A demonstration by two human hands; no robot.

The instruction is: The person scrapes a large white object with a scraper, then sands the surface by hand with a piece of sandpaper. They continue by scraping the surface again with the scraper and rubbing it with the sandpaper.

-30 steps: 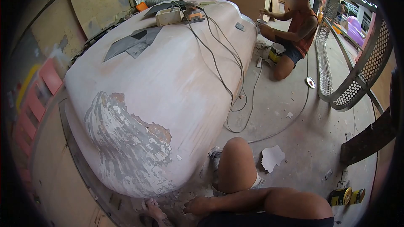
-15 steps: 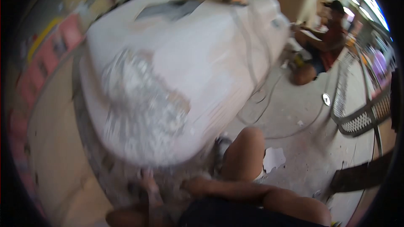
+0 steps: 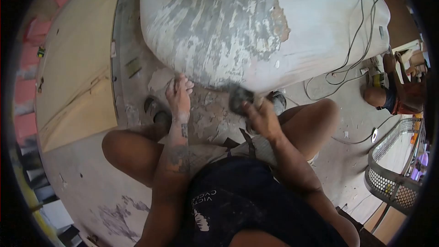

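Observation:
In front of me stands a large white rounded shell [image 3: 315, 41], its near end covered by a rough grey-and-white streaked patch [image 3: 224, 27]. My left hand [image 3: 179, 92] is right at the shell's lower edge, fingers curled in and dusty white at the tips; I cannot tell what is between them. Below the same edge, further right, my right hand [image 3: 264, 120] is closed around a dark round-headed tool [image 3: 241, 100], smeared by motion. The tool's head overlaps the bottom of the streaked patch.
Flakes and debris [image 3: 210, 110] litter the floor between my feet. Cables [image 3: 352, 59] trail down the shell's right side. A person [image 3: 398, 84] sits at the right, near a perforated metal frame [image 3: 388, 183]. A tan panel [image 3: 82, 73] lies at the left.
My view has tilted down and the shell sits higher and further right. Both hands now show clearly at its lower edge, with the dark tool visible in my right hand.

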